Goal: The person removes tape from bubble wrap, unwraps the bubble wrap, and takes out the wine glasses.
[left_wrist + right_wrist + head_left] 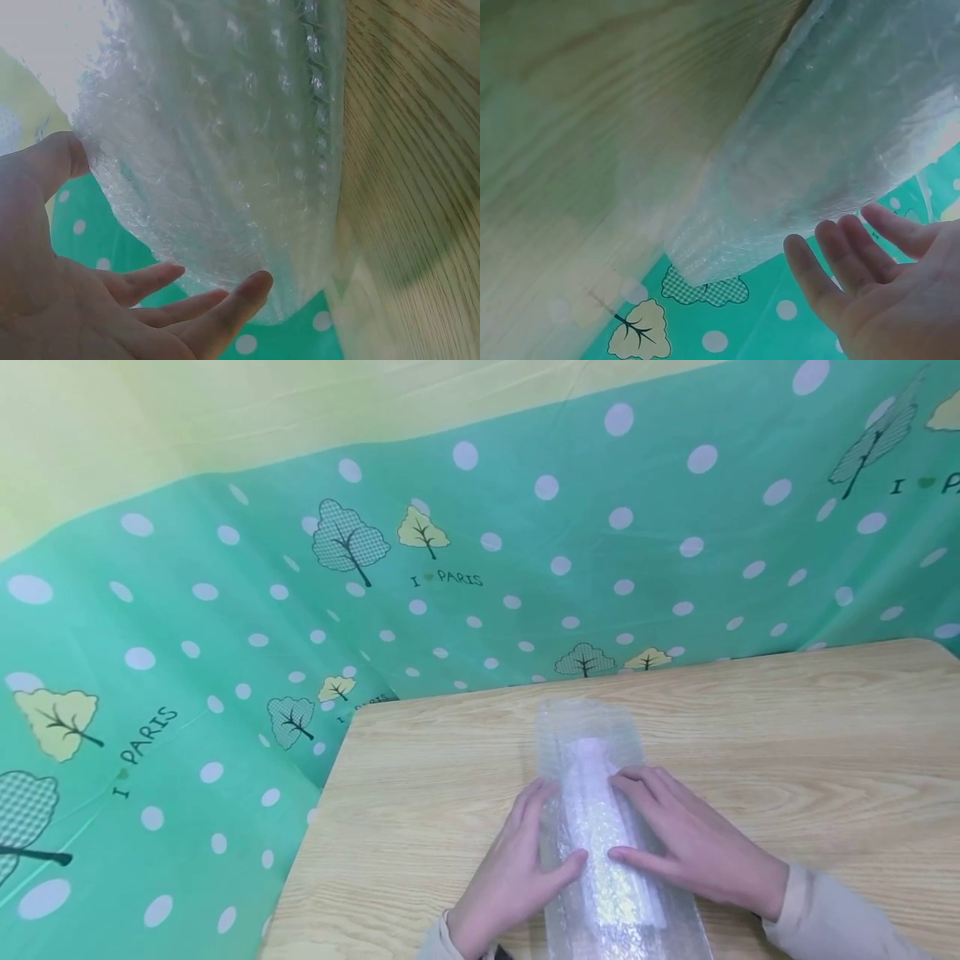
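A long parcel of clear bubble wrap [600, 860] lies on the wooden table, pointing away from me. Through the wrap shows a pale, elongated thing, narrower at its far end; its kind is hard to make out. My left hand [517, 864] rests on the parcel's left side, thumb on top and fingers spread along the edge. On the right side my right hand [693, 843] touches the wrap with its fingertips and thumb. In the left wrist view the left hand [112, 292] lies against the bubbled film. The right wrist view shows the right hand's fingers [840, 262] loosely extended beside the wrap.
The light wood-grain table [420, 777] reaches back to a green curtain [450, 635] with white dots, printed trees and lettering. The curtain hangs behind the table and along its left side. Pale sleeves [832, 918] cover the forearms.
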`<state>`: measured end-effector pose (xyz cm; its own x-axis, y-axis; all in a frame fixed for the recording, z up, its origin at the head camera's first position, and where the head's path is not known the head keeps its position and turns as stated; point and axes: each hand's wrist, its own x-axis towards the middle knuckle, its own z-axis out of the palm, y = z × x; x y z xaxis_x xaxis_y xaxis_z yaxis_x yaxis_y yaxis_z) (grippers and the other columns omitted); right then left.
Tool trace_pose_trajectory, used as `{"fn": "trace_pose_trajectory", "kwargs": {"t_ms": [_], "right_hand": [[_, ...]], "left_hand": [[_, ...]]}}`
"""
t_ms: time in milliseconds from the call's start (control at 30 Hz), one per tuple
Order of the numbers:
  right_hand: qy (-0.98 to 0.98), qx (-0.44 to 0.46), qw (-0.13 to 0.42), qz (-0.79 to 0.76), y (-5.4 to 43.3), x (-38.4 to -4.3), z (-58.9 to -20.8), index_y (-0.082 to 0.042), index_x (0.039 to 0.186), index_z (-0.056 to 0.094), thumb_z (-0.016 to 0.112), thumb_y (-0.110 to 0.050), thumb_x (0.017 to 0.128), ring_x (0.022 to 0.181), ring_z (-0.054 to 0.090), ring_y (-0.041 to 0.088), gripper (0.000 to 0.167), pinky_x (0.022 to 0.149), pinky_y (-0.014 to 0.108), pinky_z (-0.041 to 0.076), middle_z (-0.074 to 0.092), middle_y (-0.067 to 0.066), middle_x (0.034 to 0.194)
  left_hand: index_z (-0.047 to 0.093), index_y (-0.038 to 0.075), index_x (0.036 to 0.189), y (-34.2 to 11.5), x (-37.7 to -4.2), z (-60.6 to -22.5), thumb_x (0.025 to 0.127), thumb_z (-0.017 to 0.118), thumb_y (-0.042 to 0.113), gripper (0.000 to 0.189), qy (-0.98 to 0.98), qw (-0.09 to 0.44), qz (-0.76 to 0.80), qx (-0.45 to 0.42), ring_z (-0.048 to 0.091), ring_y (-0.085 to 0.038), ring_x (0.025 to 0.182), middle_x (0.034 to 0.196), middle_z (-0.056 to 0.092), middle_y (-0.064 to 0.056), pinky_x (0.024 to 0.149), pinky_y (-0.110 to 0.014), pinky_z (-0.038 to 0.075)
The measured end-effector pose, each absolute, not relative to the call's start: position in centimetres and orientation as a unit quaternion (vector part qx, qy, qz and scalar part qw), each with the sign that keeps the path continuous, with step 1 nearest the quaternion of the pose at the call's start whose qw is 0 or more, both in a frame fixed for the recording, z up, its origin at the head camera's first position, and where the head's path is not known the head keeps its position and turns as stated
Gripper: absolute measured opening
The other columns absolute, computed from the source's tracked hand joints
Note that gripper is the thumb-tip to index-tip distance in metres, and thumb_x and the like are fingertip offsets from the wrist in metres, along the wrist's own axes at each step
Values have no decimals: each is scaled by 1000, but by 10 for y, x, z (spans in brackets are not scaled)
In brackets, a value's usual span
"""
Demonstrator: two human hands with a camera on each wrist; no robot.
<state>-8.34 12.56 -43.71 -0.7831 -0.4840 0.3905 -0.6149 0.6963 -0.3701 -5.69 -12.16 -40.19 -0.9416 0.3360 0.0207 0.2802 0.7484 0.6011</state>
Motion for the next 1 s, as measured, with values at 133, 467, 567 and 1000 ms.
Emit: {"fn": "trace_pose_trajectory", "kwargs": {"t_ms": [133,467,567,1000], "right_hand": [[-910,304,135,246,128,-84,-435,-7,144,47,67,-59,87,124,50,20,80,103,45,50,49,6,139],[-903,339,137,226,135,-83,-426,-14,150,42,67,-51,91,131,43,13,74,105,37,47,42,0,150],[-899,352,144,218,137,-83,-425,-16,151,40,69,-44,91,132,42,13,73,108,26,41,41,-1,152],[-896,367,143,205,142,-86,-424,-15,149,44,70,-24,86,134,41,16,68,109,26,38,41,2,152]], "left_hand": [[23,27,157,-123,-57,-402,91,61,56,81,933,40,315,169,41,-27,141,163,23,-3,109,-52,44],[25,24,156,-126,-60,-402,91,61,57,82,934,34,311,175,40,-23,141,162,27,-1,112,-49,41],[25,22,157,-126,-59,-402,91,60,58,83,934,34,310,173,40,-23,141,162,28,-1,112,-49,41],[28,19,155,-127,-60,-401,91,58,62,83,935,24,313,164,45,-23,138,161,30,-1,114,-46,40]]}}
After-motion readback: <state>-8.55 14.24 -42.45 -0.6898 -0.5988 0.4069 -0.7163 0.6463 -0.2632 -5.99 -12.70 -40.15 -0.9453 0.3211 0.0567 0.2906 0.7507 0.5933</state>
